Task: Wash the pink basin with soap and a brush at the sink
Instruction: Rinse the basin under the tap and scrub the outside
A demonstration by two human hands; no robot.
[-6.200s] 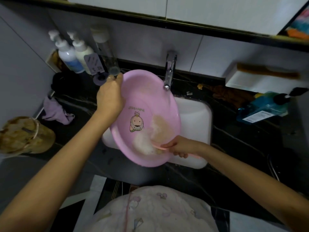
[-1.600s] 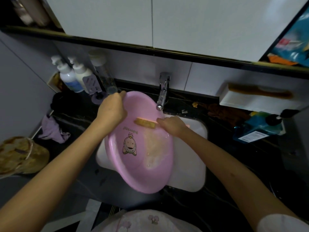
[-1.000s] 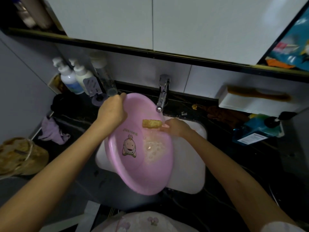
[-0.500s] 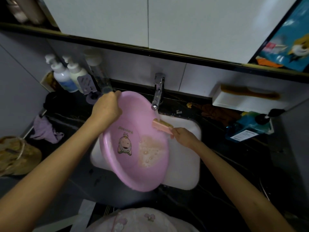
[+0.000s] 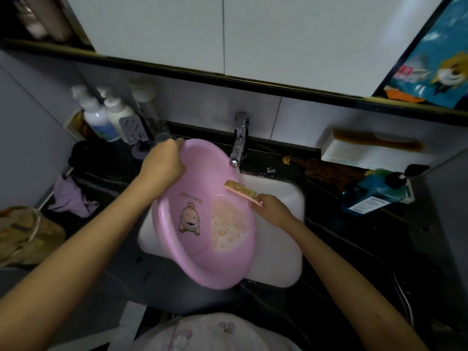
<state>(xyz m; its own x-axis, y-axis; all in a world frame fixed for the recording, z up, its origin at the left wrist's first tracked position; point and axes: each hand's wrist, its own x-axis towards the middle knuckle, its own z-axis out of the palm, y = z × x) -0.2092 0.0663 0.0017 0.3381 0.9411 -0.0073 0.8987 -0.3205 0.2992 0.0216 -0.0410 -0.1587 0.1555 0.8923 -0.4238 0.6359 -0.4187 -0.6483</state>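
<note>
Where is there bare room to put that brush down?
The brush fits best on the black counter right of the sink, in front of the blue bottle. A smaller patch lies between the purple cloth and the sink. The sink's right half, beside the basin, is open too. Crowded: the pump bottles back left, the brown rag right of the tap.

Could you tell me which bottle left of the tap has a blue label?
The leftmost pump bottle; the second pump bottle and clear bottle show none.

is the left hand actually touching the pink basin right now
Touching. The head view shows the left hand gripping the pink basin at its far rim, with the fingers curled over the edge.
</note>
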